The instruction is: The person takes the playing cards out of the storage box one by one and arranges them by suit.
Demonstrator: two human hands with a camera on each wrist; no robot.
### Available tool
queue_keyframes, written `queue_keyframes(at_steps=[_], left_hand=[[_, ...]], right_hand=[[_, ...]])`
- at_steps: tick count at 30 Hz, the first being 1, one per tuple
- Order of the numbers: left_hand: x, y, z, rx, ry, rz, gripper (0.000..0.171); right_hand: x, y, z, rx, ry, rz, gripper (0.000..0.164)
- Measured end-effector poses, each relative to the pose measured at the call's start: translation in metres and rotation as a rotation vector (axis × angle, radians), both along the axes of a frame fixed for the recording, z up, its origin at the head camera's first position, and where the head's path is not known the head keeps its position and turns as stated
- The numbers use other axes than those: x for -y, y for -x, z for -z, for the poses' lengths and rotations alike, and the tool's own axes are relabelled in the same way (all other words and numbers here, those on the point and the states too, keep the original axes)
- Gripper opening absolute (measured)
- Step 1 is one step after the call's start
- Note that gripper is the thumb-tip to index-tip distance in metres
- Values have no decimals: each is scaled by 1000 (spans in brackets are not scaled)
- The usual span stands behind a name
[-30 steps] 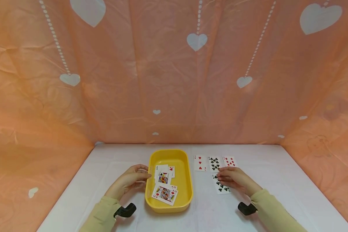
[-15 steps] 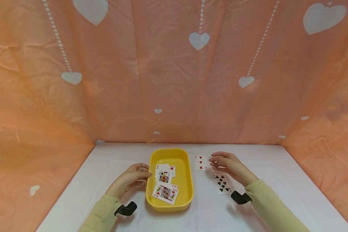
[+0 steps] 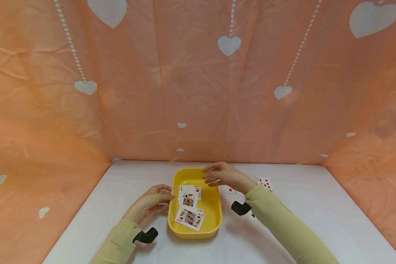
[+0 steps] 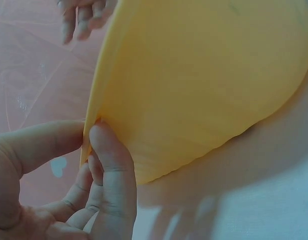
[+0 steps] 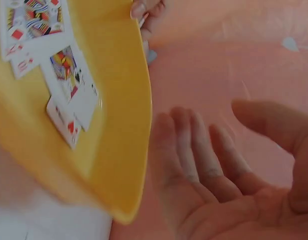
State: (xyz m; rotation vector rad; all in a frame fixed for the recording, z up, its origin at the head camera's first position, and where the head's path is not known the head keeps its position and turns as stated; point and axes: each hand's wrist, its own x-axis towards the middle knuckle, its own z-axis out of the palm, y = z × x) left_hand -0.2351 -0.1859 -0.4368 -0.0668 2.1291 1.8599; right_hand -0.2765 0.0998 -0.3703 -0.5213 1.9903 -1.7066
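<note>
A yellow tray stands on the table, and my left hand pinches its left rim between thumb and fingers. In the left wrist view the thumb lies on the rim's outer side. My right hand hovers at the tray's far right rim; the right wrist view shows its fingers spread with nothing in them. Several playing cards lie overlapping in the tray: a king of diamonds in front, a face card with a spade behind it, and a heart card partly covered.
Right of the tray, a diamonds card and a partly covered hearts card lie on the white tabletop. My right sleeve hides other cards there. Orange cloth with white hearts encloses the back and sides.
My right hand has moved from the cards on the right, leftward and away from me, to the tray's far right rim. The left hand keeps its grip on the tray.
</note>
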Motion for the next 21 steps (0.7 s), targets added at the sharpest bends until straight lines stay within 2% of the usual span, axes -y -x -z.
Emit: queue_keyframes(at_steps=[4,10,15,21], left_hand=[[1,0,-1,7,-12,12,42],[1,2,-2,7,-19,32,41],[1,2,-2,15,-42,30,41],[2,1,-1,10,-49,32,40]], right_hand=[[27,3,5,7,-110,-71,31],[58,5,18,25,-263,-94,23],[72,2,26,-1,-391,-119,22],[77,-7,26,-36,-548,-113,26]])
